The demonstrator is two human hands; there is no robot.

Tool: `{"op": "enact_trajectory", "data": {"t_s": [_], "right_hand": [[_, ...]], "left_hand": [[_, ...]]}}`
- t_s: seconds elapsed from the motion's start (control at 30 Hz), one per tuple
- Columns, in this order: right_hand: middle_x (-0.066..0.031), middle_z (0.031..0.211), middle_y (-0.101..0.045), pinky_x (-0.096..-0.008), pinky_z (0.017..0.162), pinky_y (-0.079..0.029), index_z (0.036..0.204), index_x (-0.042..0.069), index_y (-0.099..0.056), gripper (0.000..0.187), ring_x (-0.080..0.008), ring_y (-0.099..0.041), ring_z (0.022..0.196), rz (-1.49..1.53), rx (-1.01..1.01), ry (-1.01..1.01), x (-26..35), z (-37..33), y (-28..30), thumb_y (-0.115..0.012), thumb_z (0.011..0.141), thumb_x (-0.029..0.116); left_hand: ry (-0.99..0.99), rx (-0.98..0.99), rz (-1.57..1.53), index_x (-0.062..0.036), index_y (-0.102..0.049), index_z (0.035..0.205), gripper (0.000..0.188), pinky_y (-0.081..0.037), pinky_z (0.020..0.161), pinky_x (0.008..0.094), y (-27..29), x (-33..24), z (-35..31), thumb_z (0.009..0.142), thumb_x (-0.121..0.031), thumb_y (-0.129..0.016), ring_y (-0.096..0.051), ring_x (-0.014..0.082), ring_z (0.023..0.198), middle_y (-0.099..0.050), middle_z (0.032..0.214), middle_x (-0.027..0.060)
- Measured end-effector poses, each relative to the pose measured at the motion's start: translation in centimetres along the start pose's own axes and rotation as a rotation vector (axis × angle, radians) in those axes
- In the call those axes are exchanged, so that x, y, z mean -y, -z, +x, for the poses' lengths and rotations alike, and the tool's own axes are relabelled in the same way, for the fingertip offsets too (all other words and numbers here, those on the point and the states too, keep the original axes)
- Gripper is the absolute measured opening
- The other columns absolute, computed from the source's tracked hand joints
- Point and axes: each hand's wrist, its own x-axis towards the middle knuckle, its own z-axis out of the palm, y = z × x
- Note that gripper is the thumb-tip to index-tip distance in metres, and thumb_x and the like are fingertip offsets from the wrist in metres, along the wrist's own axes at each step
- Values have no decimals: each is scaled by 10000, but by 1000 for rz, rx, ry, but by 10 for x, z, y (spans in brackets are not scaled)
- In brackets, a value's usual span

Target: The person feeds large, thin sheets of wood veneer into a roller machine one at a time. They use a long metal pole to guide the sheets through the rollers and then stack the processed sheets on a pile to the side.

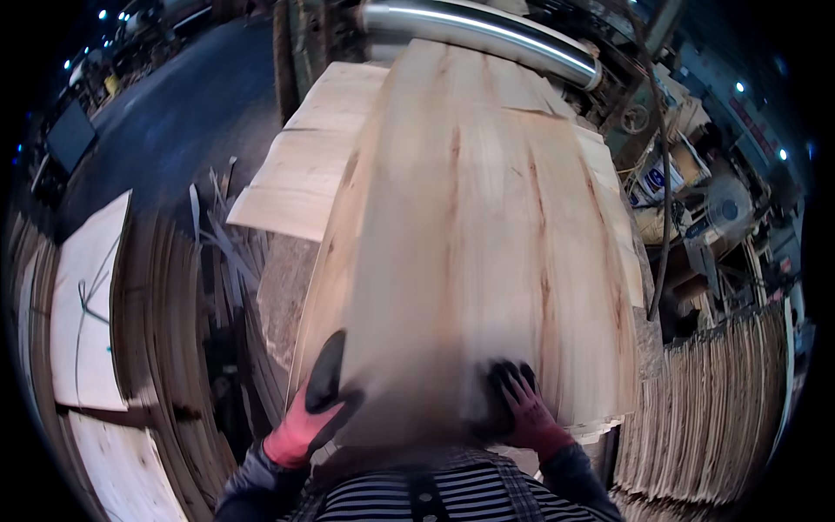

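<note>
A large pale wood veneer sheet [496, 235] with brown streaks lies lengthwise in front of me on a stack of veneer. Its near part, between my hands, is smeared by motion. My left hand [315, 402], in a pink glove with black fingers, is at the sheet's near left side, fingers stretched forward and thumb apart. My right hand [522, 404], gloved alike, rests on the near part with its fingers spread; its thumb side is blurred. Neither hand shows a closed grip.
A shiny metal roller [487, 35] crosses the far end. Other veneer pieces [304, 157] stick out at the left of the stack. Tied veneer bundles [87, 304] stand at left, another veneer stack [704, 409] at right. Buckets [657, 178] and a hanging cable [664, 191] are farther right.
</note>
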Motion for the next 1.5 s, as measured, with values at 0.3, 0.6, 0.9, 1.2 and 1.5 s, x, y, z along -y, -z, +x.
{"op": "enact_trajectory", "data": {"t_s": [0.3,0.6,0.9,1.2,1.5], "right_hand": [[-179,1233,-438,-533,954,-304,1136,22,-473,534,-415,-396,1140,-44,-672,-116,3,-123,-25,-633,673,235],[-148,1109,-533,-450,887,-383,1081,73,-552,583,-348,-504,1013,-344,-574,-188,60,-30,56,-706,528,176],[-98,1172,-506,-375,877,-397,1169,124,-493,541,-259,-484,1071,-245,-524,-221,-1,120,90,-654,680,291],[-118,1292,-388,-432,1009,-234,1282,105,-359,608,-298,-339,1203,-441,-687,-344,-125,302,81,-540,779,394],[-186,1327,-305,-486,1037,-133,1303,54,-312,756,-351,-244,1248,-227,-223,-43,-23,123,29,-570,733,479]], "left_hand": [[-203,208,-281,28,-100,1354,706,-96,1048,338,-33,-17,-30,768,107,-485,-99,207,1318,-125,1427,138],[29,-40,670,46,-249,1295,726,-220,1024,425,25,85,-52,736,-235,-616,-268,352,1240,-308,1312,239],[318,-293,-23,-16,-259,1326,607,-308,956,279,28,96,-20,810,-64,-574,-351,166,1184,-354,1320,110],[298,-286,130,-14,-283,1323,538,-367,898,264,34,118,-16,846,-74,-524,-448,148,1089,-426,1269,90],[355,-325,-32,8,-341,1281,449,-329,932,267,11,53,-2,868,-105,-477,-413,156,1113,-446,1227,99]]}}
